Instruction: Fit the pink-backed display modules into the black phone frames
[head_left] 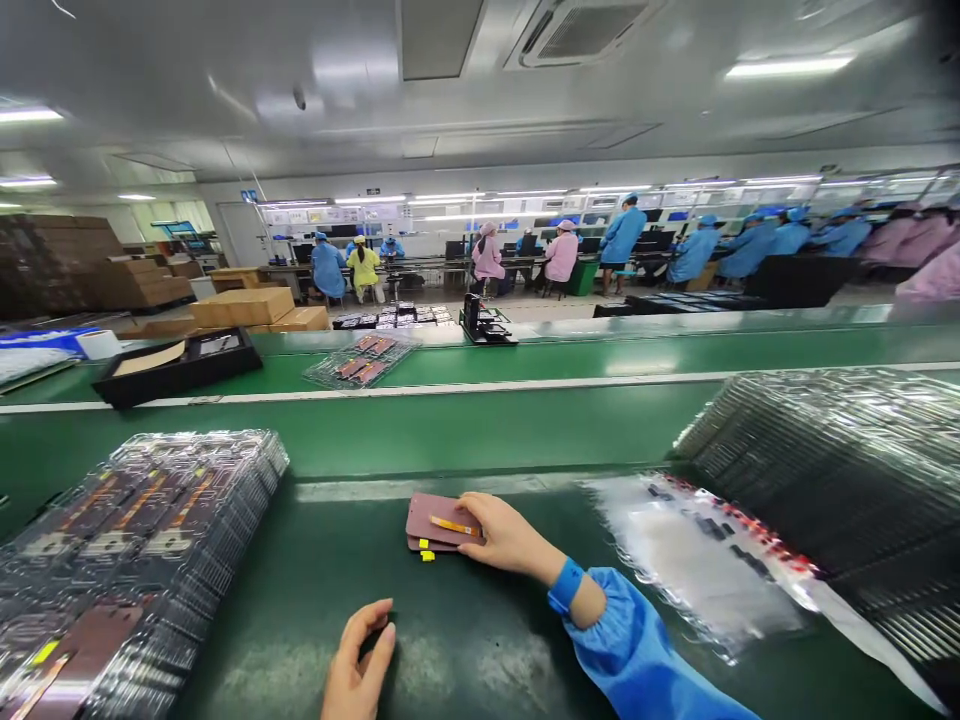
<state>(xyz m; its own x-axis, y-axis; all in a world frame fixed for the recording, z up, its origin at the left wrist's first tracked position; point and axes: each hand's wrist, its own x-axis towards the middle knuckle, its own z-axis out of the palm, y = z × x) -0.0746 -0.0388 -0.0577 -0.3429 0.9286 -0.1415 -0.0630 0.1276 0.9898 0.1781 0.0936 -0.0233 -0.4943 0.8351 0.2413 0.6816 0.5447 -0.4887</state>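
Green work surface [277, 600], smooth with pale scuffs, spans the foreground. At far left, clear ridged plastic trays [244, 510] stand stacked, their moulded pockets presumably keeping the contents apart. Next, the left hand [356, 660] holds nothing; thumb and forefinger are parted in a loose curve. At centre, flat reddish-brown panels [429, 509] with rounded corners lie one upon another on the surface, likely for easy reach; an orange ribbon strip [452, 525] and yellow tabs [424, 545] show. The right hand [499, 535] grips their right end between thumb and fingers, seemingly to steady them. Further right: crinkled translucent bags [667, 560], then a second tray stack [795, 490], glossy and closely ribbed.
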